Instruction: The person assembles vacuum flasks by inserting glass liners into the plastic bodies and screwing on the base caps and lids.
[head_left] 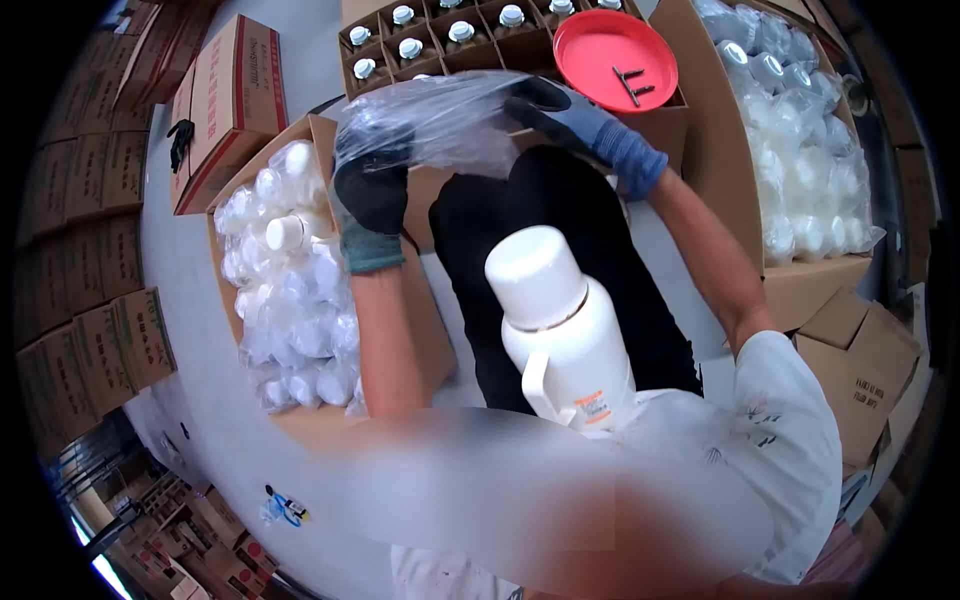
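A clear plastic bag (pixel 450 110) is stretched between my two gloved hands, above my knees. My left hand (pixel 372 190), in a black and grey-green glove, grips the bag's left side; the film partly covers its fingers. On the other side, my right hand (pixel 565 112), in a blue and black glove, pinches the bag's edge. A white vacuum flask (pixel 575 335) with a cup lid, side handle and small orange print rests on my lap, leaning against my shirt. Neither hand touches it.
Ahead stands a divided carton (pixel 430 65) of white-capped flasks, with a red plate (pixel 600 60) holding small dark pieces on it. Open boxes of plastic-wrapped white parts flank me, left box (pixel 225 290) and right box (pixel 745 170). A closed carton (pixel 235 110) and stacked cartons stand left.
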